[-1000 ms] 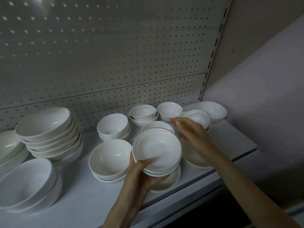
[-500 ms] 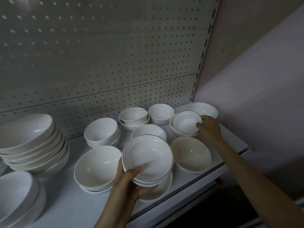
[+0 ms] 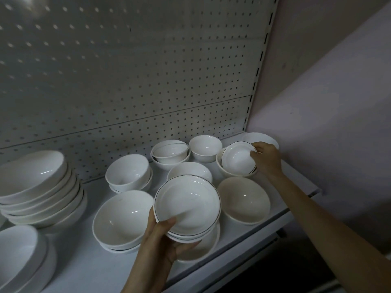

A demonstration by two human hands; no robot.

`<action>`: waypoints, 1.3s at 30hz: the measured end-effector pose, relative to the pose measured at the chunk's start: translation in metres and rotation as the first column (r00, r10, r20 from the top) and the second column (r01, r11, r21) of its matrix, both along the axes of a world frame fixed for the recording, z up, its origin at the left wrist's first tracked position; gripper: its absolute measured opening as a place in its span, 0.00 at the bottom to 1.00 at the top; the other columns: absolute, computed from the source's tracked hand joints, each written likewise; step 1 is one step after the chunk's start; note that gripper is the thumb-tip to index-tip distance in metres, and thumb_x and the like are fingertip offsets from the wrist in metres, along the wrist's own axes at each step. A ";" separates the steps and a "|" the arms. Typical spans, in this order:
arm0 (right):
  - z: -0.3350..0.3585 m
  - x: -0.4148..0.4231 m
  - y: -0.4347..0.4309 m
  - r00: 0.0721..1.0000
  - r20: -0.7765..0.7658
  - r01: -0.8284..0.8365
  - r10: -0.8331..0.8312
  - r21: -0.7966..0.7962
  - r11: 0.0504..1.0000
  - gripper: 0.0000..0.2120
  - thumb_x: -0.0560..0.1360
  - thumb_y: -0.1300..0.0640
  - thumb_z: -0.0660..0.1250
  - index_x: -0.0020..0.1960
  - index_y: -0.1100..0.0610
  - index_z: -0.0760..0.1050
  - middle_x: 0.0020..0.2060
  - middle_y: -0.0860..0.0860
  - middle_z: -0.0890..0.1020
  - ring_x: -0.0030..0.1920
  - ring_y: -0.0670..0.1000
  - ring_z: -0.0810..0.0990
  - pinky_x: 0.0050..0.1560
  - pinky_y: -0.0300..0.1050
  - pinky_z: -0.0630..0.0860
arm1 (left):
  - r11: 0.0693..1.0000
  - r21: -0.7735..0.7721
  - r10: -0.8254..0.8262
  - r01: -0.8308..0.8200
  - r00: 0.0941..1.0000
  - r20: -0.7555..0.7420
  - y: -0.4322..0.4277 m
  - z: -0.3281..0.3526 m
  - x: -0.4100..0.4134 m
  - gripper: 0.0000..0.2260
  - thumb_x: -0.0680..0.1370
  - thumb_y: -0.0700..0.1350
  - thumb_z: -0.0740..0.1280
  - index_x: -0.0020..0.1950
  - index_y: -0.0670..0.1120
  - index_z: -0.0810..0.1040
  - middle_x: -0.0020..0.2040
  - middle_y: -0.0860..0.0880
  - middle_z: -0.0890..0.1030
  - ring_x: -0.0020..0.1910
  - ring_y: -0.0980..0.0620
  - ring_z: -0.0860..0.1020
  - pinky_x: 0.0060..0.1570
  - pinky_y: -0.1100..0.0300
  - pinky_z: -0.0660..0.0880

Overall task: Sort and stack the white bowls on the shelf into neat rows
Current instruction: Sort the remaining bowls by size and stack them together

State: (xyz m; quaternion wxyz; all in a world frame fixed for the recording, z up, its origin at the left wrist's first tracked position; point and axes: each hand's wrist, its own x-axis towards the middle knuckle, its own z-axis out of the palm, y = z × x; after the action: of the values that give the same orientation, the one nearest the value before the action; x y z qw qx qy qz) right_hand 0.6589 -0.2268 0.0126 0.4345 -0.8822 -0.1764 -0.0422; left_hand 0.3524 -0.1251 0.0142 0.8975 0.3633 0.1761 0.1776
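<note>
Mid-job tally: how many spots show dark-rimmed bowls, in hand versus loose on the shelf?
Held stack, in left hand: 1
Tilted bowl, gripped by right hand: 1
Nested bowl, back row, untouched: 1
Total: 3

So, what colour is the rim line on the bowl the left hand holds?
Dark, against the white bowl; head view.

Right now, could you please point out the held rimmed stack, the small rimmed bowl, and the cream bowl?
held rimmed stack (image 3: 188,206): head view, inside of the top bowl.
small rimmed bowl (image 3: 238,160): head view, its inner bottom.
cream bowl (image 3: 243,198): head view, its inner wall.
</note>
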 end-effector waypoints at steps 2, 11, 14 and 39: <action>0.001 0.000 0.000 1.000 0.005 0.004 -0.004 0.031 1.000 0.12 0.69 0.68 0.64 0.50 0.62 0.81 0.46 0.58 0.84 0.48 0.59 0.80 0.48 0.51 0.75 | 1.000 -0.015 0.002 -0.002 1.000 0.006 0.000 0.000 0.001 0.40 0.43 0.48 0.82 0.56 0.56 0.81 0.56 0.47 0.82 0.54 0.42 0.81 0.39 0.43 0.80; 0.021 0.002 -0.008 1.000 0.028 -0.008 0.001 0.245 0.969 0.11 0.70 0.72 0.65 0.51 0.65 0.80 0.42 0.51 0.80 0.42 0.44 0.80 0.37 0.21 0.69 | 0.997 -0.077 0.022 -0.025 0.999 -0.032 -0.001 -0.001 0.003 0.52 0.42 0.50 0.83 0.66 0.47 0.74 0.59 0.41 0.81 0.54 0.38 0.81 0.40 0.41 0.80; 0.034 0.003 -0.009 0.999 0.032 -0.029 0.020 0.289 0.957 0.11 0.70 0.70 0.66 0.52 0.65 0.79 0.45 0.53 0.81 0.46 0.49 0.79 0.42 0.27 0.73 | 0.995 -0.092 0.023 -0.027 0.999 -0.043 -0.002 -0.002 0.005 0.53 0.42 0.50 0.83 0.67 0.45 0.73 0.60 0.40 0.80 0.55 0.37 0.80 0.40 0.41 0.80; 0.078 -0.144 0.018 0.753 -0.007 -0.629 0.657 0.283 0.724 0.15 0.72 0.66 0.70 0.48 0.45 0.81 0.46 0.40 0.84 0.50 0.40 0.82 0.54 0.39 0.77 | 0.986 0.142 0.090 -0.091 0.996 0.017 -0.011 0.002 -0.001 0.22 0.73 0.49 0.62 0.67 0.57 0.69 0.60 0.54 0.80 0.58 0.47 0.80 0.53 0.38 0.77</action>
State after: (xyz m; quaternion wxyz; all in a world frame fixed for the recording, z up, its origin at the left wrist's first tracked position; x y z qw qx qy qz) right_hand 0.5144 -0.2092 0.0901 0.5439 -0.7011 -0.4407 0.1355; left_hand 0.3512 -0.1359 0.0165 0.8610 0.4174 0.1748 0.2323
